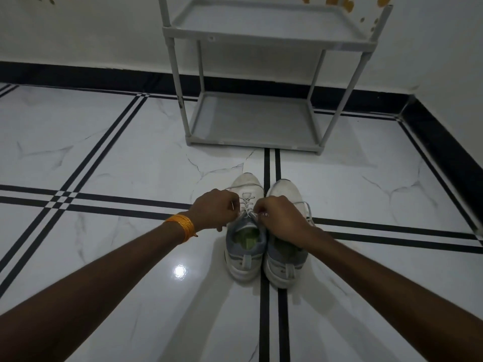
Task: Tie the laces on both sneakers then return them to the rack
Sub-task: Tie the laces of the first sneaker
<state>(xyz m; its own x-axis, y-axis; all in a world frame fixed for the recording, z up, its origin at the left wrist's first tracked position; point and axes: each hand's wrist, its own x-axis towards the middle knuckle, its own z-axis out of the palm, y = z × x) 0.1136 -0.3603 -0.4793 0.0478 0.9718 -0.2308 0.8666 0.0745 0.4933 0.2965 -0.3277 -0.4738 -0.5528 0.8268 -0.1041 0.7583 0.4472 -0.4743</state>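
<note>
Two white and grey sneakers stand side by side on the tiled floor, toes pointing away from me. My left hand (215,209) and my right hand (281,218) are both closed on the white laces (247,202) of the left sneaker (245,246), just above its tongue. One lace end runs up over my left hand toward the toe. The right sneaker (283,259) is partly covered by my right hand and wrist; a loose lace loop lies on its right side. An orange bangle sits on my left wrist.
A grey two-tier shoe rack (251,138) stands against the white wall ahead, its visible shelves bare. The floor is glossy white marble tile with black stripes. A black skirting runs along the wall, with a room corner at the right.
</note>
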